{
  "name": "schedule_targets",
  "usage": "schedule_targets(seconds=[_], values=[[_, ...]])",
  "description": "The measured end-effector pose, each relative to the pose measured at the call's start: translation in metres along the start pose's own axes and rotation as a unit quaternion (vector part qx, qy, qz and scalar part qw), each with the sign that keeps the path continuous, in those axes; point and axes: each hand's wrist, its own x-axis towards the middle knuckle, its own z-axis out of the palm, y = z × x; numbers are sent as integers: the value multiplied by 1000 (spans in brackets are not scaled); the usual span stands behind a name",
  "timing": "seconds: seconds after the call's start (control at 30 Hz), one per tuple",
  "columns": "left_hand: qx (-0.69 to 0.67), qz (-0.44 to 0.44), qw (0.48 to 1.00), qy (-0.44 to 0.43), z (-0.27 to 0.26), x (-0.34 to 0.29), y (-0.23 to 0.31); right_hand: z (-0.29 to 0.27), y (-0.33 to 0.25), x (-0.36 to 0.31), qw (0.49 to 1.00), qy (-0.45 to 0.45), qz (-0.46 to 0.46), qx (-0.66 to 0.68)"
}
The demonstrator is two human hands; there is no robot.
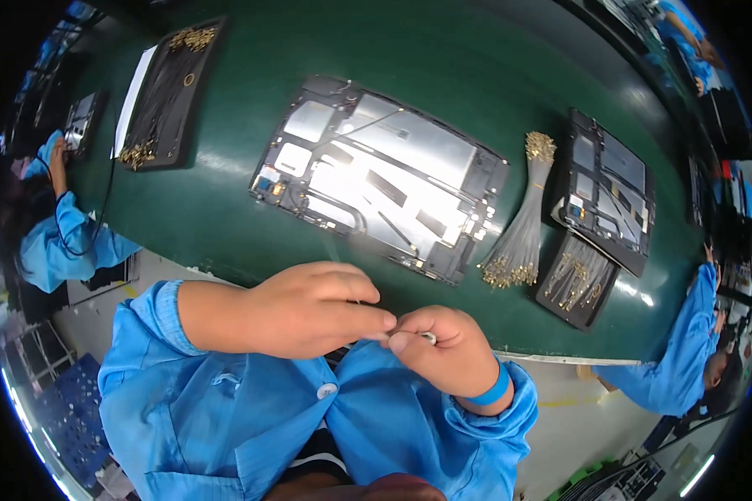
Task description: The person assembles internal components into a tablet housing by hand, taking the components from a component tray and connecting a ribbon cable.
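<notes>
Both my hands meet in front of my body at the table's near edge. My left hand [317, 309] is closed, its fingers bent and their tips against those of the other hand; what they hold, if anything, is hidden. My right hand [443, 346] pinches a small item between thumb and forefinger, of which only a pale shiny end [429, 337] shows, too small to name. Just beyond my hands lies an opened tablet-like device [384, 184], its silvery inside and black frame facing up. To its right lies a banded bundle of thin grey cables [522, 221] with gold-coloured ends.
At right, another opened device [614, 184] rests partly over a black tray [551, 292] of similar cables. Far left on the green table [251, 50] stands a longer black tray [194, 125] with cables and a white sheet [134, 100]. People in blue sleeves sit on both sides.
</notes>
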Motion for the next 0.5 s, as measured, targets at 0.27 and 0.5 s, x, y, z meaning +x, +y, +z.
schedule_targets(seconds=[0.27,0.5], values=[[218,-81,968,96,26,3,-31,3,3,26,918,288,-24,270],[243,-97,962,82,27,4,-34,9,30,42,874,410,-255,58]])
